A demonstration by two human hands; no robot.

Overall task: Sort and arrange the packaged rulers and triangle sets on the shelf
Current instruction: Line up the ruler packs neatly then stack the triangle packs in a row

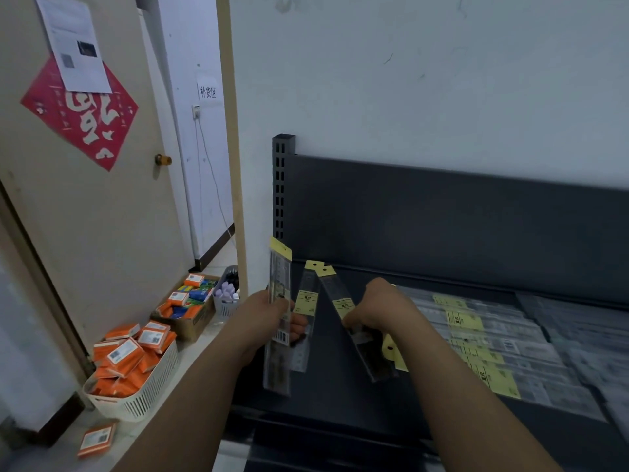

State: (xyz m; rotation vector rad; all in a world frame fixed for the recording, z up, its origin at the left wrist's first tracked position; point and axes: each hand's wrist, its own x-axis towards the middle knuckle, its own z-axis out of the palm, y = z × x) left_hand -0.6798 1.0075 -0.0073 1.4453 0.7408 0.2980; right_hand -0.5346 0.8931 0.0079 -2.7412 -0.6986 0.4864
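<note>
Head view: over the left end of the dark shelf (340, 396), the left hand (269, 318) is curled round the first ruler pack (279, 267), thumb on the near face and fingers wrapped behind it at about mid-length. That pack stands nearly upright, long axis vertical, yellow header card at the top and a barcode just below the grip. A second ruler pack (306, 301) leans just to its right, header up, against the same fingertips; whether they actually hold it I cannot tell. Further right, above the shelf deck, the right hand (381, 311) is closed, knuckles up, on a third ruler pack (335, 294), which slants from its yellow header at upper left down to lower right. All three are slim clear sleeves with a yellow label partway down. Across the right part of the shelf lie flat ruler packs (493, 338), overlapped in rows.
</note>
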